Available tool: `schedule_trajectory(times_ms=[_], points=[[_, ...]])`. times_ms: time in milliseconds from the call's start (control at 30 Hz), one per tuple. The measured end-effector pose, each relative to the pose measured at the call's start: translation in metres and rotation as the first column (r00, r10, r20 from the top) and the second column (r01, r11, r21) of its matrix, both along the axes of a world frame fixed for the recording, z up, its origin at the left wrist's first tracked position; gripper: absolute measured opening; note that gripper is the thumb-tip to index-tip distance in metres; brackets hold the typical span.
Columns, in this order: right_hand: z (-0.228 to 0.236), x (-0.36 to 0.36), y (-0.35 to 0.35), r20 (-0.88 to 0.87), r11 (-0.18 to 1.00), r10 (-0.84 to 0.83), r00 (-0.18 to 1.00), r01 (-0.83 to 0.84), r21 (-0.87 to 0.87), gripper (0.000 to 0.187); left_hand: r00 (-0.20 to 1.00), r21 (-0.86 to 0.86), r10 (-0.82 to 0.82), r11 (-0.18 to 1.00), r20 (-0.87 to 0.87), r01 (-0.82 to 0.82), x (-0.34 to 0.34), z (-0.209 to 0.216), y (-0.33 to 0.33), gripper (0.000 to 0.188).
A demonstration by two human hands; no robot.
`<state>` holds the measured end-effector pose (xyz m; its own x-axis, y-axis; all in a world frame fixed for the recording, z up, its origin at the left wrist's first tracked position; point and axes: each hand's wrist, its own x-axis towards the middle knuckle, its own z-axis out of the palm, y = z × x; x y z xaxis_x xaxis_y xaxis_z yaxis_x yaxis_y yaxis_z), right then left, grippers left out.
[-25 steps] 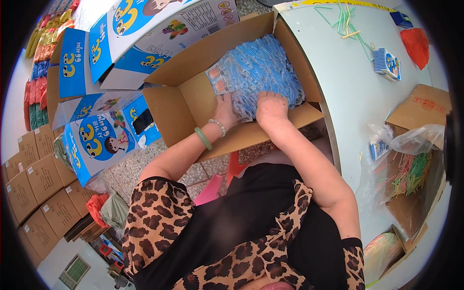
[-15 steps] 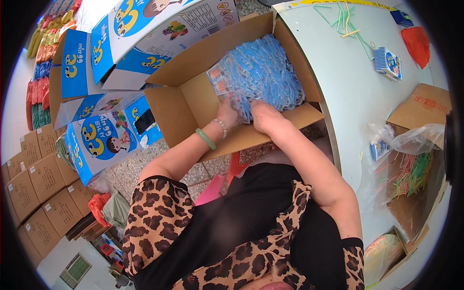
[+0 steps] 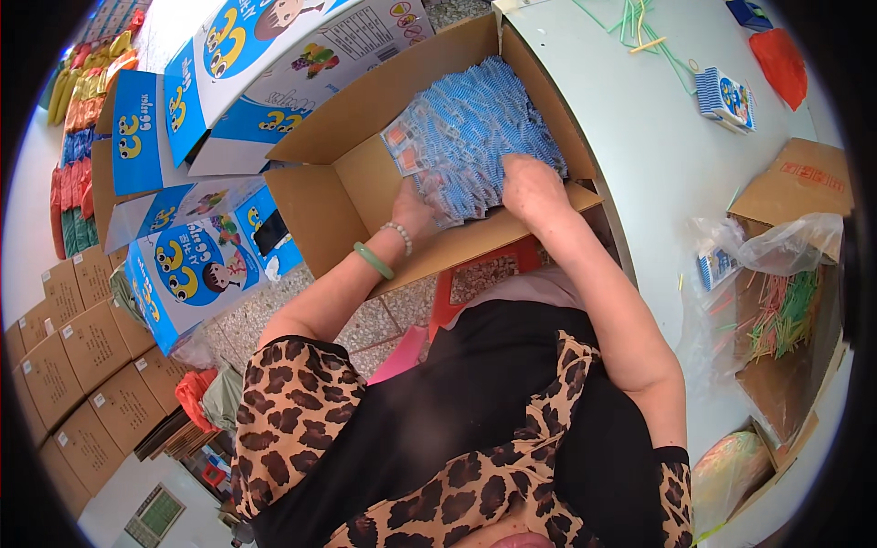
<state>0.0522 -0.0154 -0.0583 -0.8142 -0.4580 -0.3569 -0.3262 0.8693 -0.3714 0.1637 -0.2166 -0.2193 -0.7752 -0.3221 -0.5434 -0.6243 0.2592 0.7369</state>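
An open brown cardboard box [image 3: 333, 196] holds a heap of small blue packets [image 3: 484, 123]. My left hand [image 3: 416, 212], with a bead bracelet and a green bangle on the wrist, is under the near left edge of the heap. The fingers of my right hand [image 3: 530, 183] are closed over the near right edge of the heap. Both hands grip the same bunch of packets inside the box.
A white table [image 3: 658, 155] stands to the right with green sticks [image 3: 639, 27], a small blue carton [image 3: 723, 96] and a red bag [image 3: 784, 62]. A box with a plastic bag of coloured sticks [image 3: 781, 310] sits at the right. Printed blue-and-white cartons [image 3: 196, 100] stand at the left.
My right hand has slid lower and rightward along the edge of the packets. My left hand has moved a little lower under the heap.
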Motion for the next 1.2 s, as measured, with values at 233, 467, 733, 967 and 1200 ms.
schedule_trajectory(times_ms=[233,467,733,967,1200], points=[[-0.022,0.000,-0.025,0.315,0.958,0.257,0.914,-0.285,0.045,0.032,0.971,0.328,0.096,0.930,0.217,-0.165,-0.020,0.055,0.024,0.037],[-0.020,0.012,-0.012,0.223,0.935,0.349,0.910,-0.352,-0.028,0.041,0.994,0.410,0.092,0.906,0.058,-0.107,-0.015,0.048,0.029,0.047],[0.053,0.050,0.082,-0.050,0.724,0.148,0.988,-0.142,-0.675,0.019,0.906,0.065,-0.421,0.904,-0.046,0.423,-0.015,0.021,-0.051,0.037],[0.099,0.081,0.237,0.247,0.344,-0.816,0.523,0.782,-0.520,0.008,0.683,-0.382,-0.651,0.755,-0.333,0.533,-0.075,0.209,0.094,0.005],[0.068,0.051,0.287,-0.230,0.371,-0.909,0.347,0.926,-0.072,0.046,-0.057,-0.248,-0.629,0.220,-0.775,0.944,-0.073,0.284,0.303,0.011]])
